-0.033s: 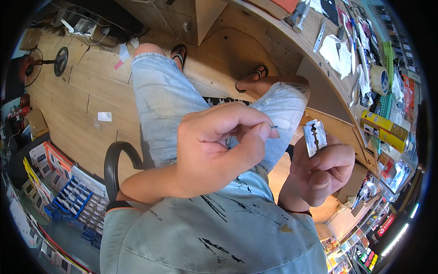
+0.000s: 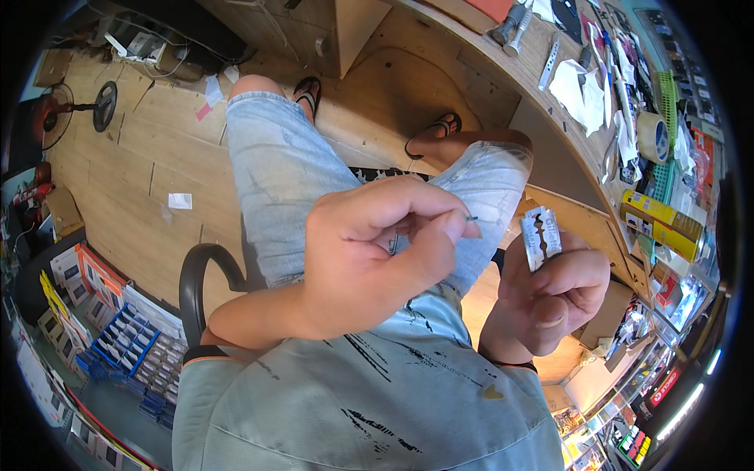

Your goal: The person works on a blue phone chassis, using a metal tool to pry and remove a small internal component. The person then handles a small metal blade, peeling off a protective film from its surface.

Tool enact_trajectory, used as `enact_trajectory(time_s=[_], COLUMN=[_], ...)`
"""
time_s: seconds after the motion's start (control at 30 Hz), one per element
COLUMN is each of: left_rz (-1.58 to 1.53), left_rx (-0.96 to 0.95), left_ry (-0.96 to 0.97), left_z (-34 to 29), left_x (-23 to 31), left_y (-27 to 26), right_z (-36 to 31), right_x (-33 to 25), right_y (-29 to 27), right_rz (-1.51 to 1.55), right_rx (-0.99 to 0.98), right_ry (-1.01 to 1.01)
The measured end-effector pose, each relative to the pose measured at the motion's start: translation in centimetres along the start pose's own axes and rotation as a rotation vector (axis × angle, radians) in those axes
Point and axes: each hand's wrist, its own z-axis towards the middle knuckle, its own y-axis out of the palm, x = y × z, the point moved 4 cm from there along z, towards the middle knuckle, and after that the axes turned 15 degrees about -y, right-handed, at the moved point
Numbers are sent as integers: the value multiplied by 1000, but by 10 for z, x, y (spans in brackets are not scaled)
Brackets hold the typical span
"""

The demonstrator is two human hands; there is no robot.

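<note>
My left hand point(image 2: 377, 251) is in front of my body, above my lap, with thumb and index finger pinched together. From between their tips pokes a tiny dark greenish piece point(image 2: 472, 218), too small to identify. Further right, my right hand point(image 2: 561, 286) is closed with its fingers curled. It grips the lower end of a double-edged razor blade point(image 2: 550, 239), silvery with a dark slot down its middle. The blade stands nearly upright, its upper part free of the fingers. A gap separates the blade from the small piece in my left hand.
To the right runs a cluttered workbench point(image 2: 503, 71) with white paper point(image 2: 580, 98), a tape roll point(image 2: 653, 137) and a yellow can point(image 2: 662, 225). A black chair armrest point(image 2: 192, 275) is at my left. Beyond it are a blue parts tray point(image 2: 126, 337) and a fan point(image 2: 56, 116).
</note>
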Motion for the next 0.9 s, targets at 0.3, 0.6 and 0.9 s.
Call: enact_trajectory(time_s=[0.3, 0.6, 0.9], left_rz=[-244, -261, -213], left_rx=[9, 64, 64], left_ry=[-46, -55, -4], left_z=[13, 12, 11], left_x=[-7, -6, -7], left_y=[-4, -5, -6], right_z=[-6, -10, -12], right_x=[11, 18, 13], right_y=[15, 13, 16], right_rz=[42, 63, 163], right_rx=[-217, -194, -80], right_ry=[71, 220, 392])
